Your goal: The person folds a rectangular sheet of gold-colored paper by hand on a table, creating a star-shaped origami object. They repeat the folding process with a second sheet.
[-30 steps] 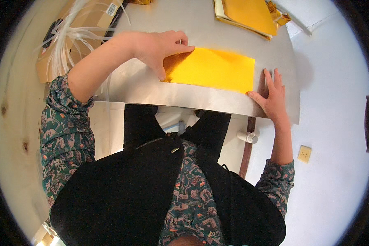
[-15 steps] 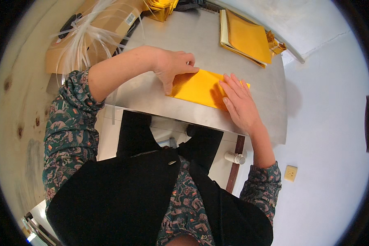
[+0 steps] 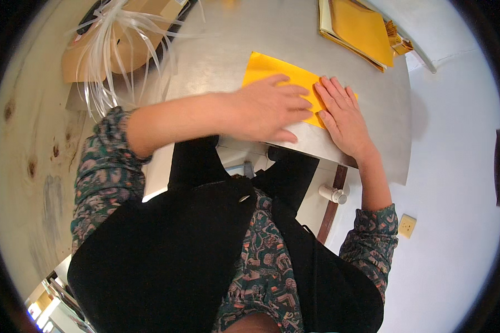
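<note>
- Golden-yellow sheet (image 3: pixel 264 67): lies flat on the grey metal worktop (image 3: pixel 261 28), near its front edge; the hands hide its middle and part of its right end.
- Left hand (image 3: pixel 266 108): wide, palm down, fingers spread and slightly blurred, over the middle of the sheet; whether it touches the surface cannot be told.
- Right hand (image 3: pixel 341 114): flat and wide, fingers extended close together, laid over the right end of the sheet; its fingertips lie just beside those of the left hand.
- Stack of golden sheets (image 3: pixel 361 30): at the far right of the worktop, apart from both hands; folded golden pieces (image 3: pixel 399 40) stand just beside its right side.
- Translucent strips (image 3: pixel 114 39): a loose bundle at upper left, fanned over a brown cardboard box (image 3: pixel 72 66).
- White cylindrical container (image 3: pixel 332 193): below the level of the worktop, right of the person's legs.
- Socket plate (image 3: pixel 406 226): cream-coloured, on the pale wall at right.
</note>
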The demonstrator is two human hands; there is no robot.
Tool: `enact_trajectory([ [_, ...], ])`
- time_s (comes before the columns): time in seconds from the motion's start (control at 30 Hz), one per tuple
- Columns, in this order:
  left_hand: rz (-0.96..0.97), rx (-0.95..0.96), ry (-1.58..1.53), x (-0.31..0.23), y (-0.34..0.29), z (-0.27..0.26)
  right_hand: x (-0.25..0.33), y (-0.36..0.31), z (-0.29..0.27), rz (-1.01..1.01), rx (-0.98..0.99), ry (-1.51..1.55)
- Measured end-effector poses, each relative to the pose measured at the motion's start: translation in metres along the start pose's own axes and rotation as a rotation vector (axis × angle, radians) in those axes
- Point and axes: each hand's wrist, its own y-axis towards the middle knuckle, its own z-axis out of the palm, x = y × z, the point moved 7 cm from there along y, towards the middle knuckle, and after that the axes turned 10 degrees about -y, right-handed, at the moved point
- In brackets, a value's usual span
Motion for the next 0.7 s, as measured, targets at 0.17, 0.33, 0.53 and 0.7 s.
enact_trajectory([
  [0.17,-0.016,-0.044,-0.017,-0.008,0.004,0.023,0.001,0.001,-0.001,0.013,0.019,-0.015],
  [0.33,-0.039,-0.065,0.014,-0.005,-0.013,0.021,0.001,0.001,0.000,0.005,0.010,-0.003],
  [0.53,-0.077,-0.051,0.030,0.005,-0.027,0.015,-0.004,0.000,0.006,0.018,0.012,0.008],
  [0.7,-0.154,-0.082,0.020,0.019,-0.059,0.008,-0.003,0.002,0.011,0.030,0.032,0.022],
])
